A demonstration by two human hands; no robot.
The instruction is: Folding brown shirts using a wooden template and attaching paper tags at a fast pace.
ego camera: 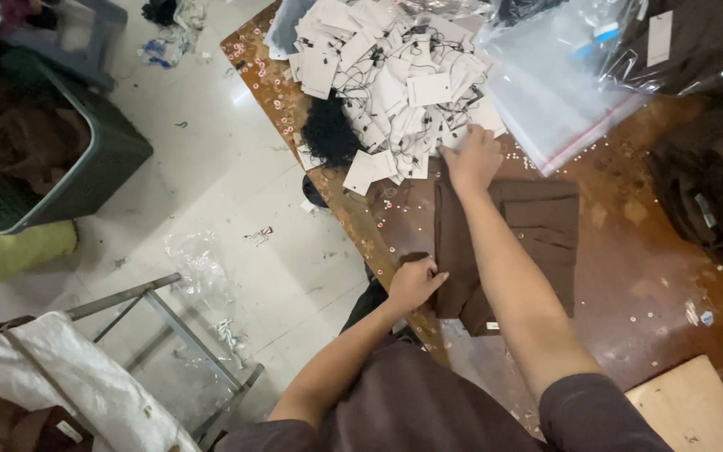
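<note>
A folded dark brown garment [537,243] lies on the worn brown table [646,276]. My left hand [413,283] pinches the garment's near left edge at the table's rim. My right hand [472,159] reaches across to the garment's far left corner, its fingers touching the edge of a heap of white paper tags with black strings [395,84].
Clear plastic zip bags [558,84] lie at the back right. More dark garments [713,192] are piled at the right. A pale board [692,406] sits at the near right. On the floor at left stand a green basket [69,167], a metal frame [169,322] and a white sack [69,381].
</note>
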